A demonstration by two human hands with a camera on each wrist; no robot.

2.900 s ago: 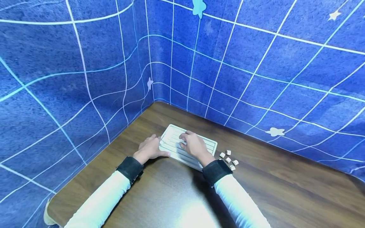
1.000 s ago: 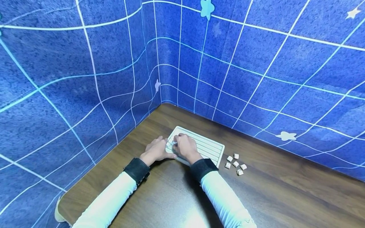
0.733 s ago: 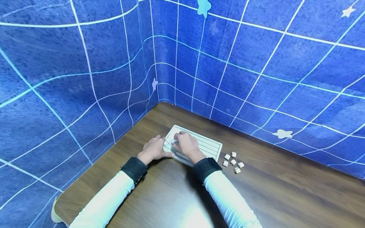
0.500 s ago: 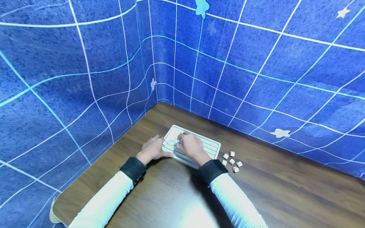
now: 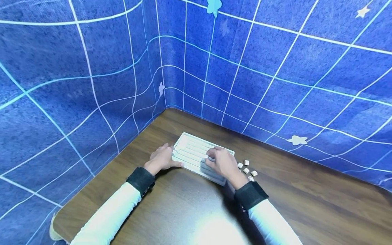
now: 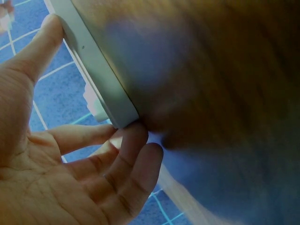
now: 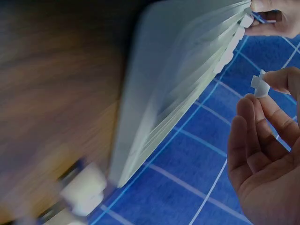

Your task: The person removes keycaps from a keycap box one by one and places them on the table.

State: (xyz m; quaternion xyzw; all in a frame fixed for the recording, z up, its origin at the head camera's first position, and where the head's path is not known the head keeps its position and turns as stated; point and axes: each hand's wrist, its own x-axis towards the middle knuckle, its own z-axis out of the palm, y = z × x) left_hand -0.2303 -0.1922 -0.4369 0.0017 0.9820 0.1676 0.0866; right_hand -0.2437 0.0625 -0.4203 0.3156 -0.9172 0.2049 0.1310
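Where the right hand point(image 5: 225, 165) pinches, a white piece point(image 7: 260, 88) sits.

Home or studio, unclear: starry blue fabric point(image 5: 260, 58) screens 2 sides of a wood-grain table point(image 5: 294, 200).

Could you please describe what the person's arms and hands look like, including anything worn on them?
Both arms wear long, pale bluish-white sleeves, slightly creased. A broad black band wraps each wrist. The left hand and right hand are bare, with no gloves visible.
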